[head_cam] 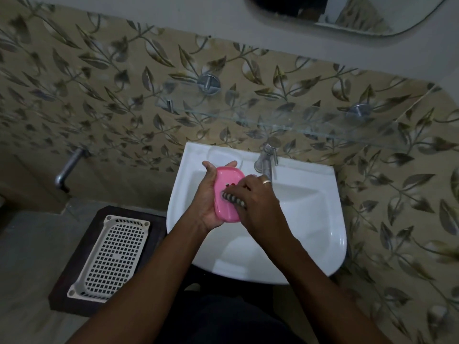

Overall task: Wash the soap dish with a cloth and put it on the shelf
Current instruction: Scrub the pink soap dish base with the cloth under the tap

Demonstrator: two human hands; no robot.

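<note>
A pink oval soap dish is held over the left part of the white sink. My left hand cups it from underneath and the left side. My right hand, with a ring on one finger, presses a dark striped cloth against the dish's upper face. Only a small edge of the cloth shows past my fingers. A glass shelf is fixed on the wall above the sink.
A chrome tap stands at the back of the sink, right beside my right hand. A white perforated basket lies on a dark stand at the lower left. A wall spout juts out at left. A mirror hangs above.
</note>
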